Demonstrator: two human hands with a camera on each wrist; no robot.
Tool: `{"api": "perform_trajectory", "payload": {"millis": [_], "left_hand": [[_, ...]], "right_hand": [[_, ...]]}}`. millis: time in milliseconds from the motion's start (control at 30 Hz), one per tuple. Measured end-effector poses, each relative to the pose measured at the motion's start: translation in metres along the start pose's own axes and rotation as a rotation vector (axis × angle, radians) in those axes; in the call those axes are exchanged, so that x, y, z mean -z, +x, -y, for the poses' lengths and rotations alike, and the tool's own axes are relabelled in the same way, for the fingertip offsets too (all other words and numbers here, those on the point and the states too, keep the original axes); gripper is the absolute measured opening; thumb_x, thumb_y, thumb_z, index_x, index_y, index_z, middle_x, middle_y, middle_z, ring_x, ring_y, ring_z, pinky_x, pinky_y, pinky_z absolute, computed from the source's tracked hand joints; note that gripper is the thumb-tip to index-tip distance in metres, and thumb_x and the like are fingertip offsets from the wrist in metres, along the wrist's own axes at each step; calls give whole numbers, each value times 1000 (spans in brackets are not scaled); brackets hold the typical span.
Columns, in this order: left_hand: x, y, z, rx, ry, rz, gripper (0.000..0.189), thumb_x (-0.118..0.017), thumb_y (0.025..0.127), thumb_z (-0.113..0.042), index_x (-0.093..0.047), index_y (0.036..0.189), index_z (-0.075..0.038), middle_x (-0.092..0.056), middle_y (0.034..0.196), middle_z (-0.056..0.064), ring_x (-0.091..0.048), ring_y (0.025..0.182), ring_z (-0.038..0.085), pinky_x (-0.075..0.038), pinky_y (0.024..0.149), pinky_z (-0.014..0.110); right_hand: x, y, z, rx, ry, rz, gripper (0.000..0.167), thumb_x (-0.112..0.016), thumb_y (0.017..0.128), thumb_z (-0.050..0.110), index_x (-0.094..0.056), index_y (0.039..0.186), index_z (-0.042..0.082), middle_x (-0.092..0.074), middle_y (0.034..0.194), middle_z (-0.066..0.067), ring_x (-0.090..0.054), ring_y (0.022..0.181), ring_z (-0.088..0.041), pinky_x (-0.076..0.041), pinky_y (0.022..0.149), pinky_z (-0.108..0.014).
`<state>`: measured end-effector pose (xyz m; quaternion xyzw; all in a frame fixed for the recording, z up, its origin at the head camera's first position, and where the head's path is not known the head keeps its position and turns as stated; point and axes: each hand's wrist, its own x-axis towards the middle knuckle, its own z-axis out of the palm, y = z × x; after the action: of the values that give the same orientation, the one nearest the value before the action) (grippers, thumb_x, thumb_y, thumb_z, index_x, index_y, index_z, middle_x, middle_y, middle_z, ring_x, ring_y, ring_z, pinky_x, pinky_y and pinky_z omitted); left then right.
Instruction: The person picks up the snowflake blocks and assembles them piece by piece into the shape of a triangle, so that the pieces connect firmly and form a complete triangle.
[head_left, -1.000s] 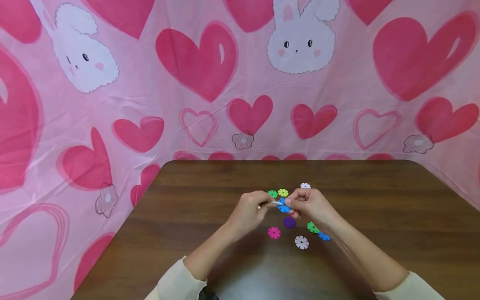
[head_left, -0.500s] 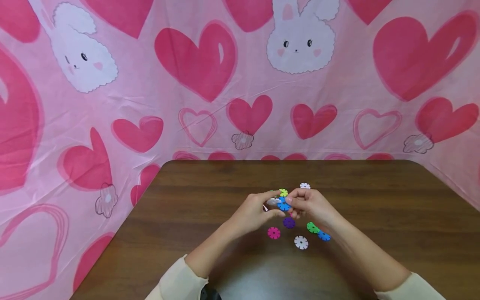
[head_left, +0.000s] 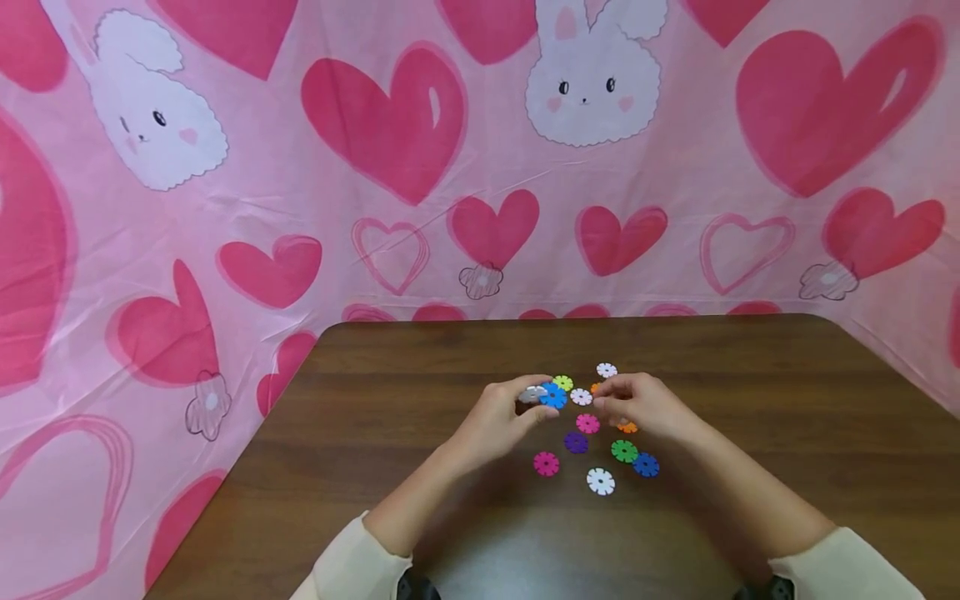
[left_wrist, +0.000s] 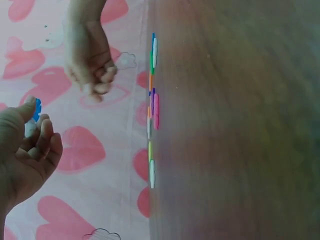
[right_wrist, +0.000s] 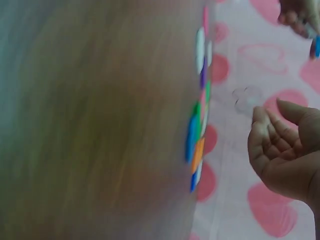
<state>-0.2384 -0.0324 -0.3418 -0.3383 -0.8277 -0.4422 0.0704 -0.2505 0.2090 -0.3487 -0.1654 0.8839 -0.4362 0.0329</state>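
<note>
Pinched mid-frame by the left hand (head_left: pixel 491 422), the blue disc (head_left: pixel 553 396) is best steadied edge-out toward the empty, relaxed right hand (head_left: pixel 651 406).

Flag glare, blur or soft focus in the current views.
Head: loose discs fairly crisp, pale glare on the near tabletop; left wrist: tabletop soft, grain faint; right wrist: blurriest, tabletop smeared, loose discs fuzzy-edged.
</note>
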Motion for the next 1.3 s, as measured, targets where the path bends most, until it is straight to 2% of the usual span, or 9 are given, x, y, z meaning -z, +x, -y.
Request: {"api": "perform_trajectory", "payload": {"millis": [100,200,433,533,800,1033,1167,1300], "left_hand": [[1,-1,1,11,-4,3,41,-69,84,-24,-60,118,-5,-60,81,-4,-49,63,7,-44,55,20],[2,-2,2,12,-3,-2,39,-68,84,-26,-60,117,-6,-60,81,-5,-48,63,7,-43,54,19],[4,-3,3,-17,5,-21,36,-68,85,-25,-61,115,-6,-60,82,-3,-49,65,7,-44,56,21],[5,-3,2,-18,8,-26,35,-68,85,-24,-61,114,-6,-61,84,-3,-49,66,8,-45,57,21],[5,-2,3,-10,11,-5,36,-67,85,-27,-61,114,-6,-61,83,-3,-49,66,8,-45,57,21],[5,-2,3,-1,9,8,35,-67,86,-28,-62,113,-7,-61,82,-4,-50,67,7,-45,58,21],[5,-2,4,-1,7,12,34,-66,86,-28,-62,113,-8,-61,83,-4,-51,67,7,-46,58,21],[6,-3,4,1,5,16,34,-66,86,-28,-62,113,-8,-62,85,-4,-51,69,7,-46,59,21]], "right_hand": [[6,2,-13,10,-198,-22,15,-65,85,11,-66,94,-1,-64,76,-4,-57,66,-17,-49,60,-31],[10,3,-25,21,-337,-11,13,-68,82,8,-67,91,0,-61,72,2,-53,64,-13,-46,58,-28],[15,6,-42,55,-500,71,20,-75,75,11,-69,90,-1,-59,69,4,-50,63,-12,-44,60,-29],[14,6,-45,71,-530,78,23,-77,73,13,-69,89,-1,-56,66,5,-47,62,-12,-43,60,-29],[10,6,-46,110,-542,54,17,-79,71,11,-66,81,5,-50,65,4,-44,60,-11,-40,57,-27],[10,7,-46,106,-530,31,26,-81,68,7,-57,78,6,-48,66,3,-43,60,-12,-40,55,-27],[10,6,-46,101,-522,13,30,-79,68,3,-52,78,8,-46,64,3,-42,58,-12,-39,52,-26],[11,5,-44,108,-537,-31,24,-75,72,-1,-53,77,7,-48,64,4,-43,57,-12,-40,52,-26]]}}
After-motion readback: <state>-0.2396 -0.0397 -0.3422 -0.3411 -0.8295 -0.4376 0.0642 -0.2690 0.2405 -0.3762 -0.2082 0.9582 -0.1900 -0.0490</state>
